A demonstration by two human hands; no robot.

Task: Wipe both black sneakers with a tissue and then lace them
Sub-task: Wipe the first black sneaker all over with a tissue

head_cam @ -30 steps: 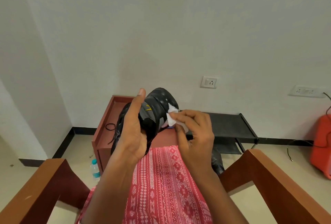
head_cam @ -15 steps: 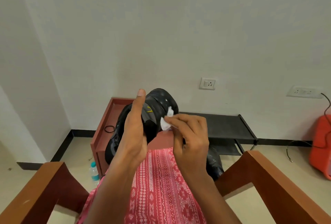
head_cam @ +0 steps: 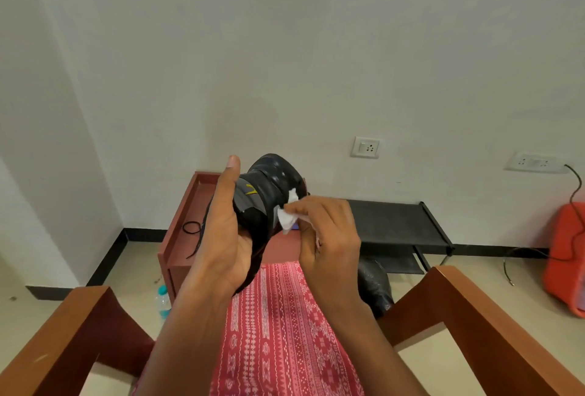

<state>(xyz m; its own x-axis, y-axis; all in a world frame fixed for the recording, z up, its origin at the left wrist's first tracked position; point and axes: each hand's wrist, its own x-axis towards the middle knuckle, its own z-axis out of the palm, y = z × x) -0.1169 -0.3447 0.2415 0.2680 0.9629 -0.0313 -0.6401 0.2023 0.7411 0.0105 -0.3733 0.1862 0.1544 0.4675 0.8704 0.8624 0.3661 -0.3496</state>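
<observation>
Brown tray table (head_cam: 202, 197): black lace (head_cam: 191, 227) inside | left grip (head_cam: 226, 237) clasps sneaker (head_cam: 272, 186) | right grip (head_cam: 329, 237) pinches tissue (head_cam: 288, 220)

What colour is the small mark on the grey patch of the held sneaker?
Yellow mark on the sneaker, clearest in the head view.

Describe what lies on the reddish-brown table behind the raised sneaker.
A loose black lace lies at the left of the table. The sneaker, gripped by the left hand, and the right hand pinching the tissue cover its middle.
</observation>
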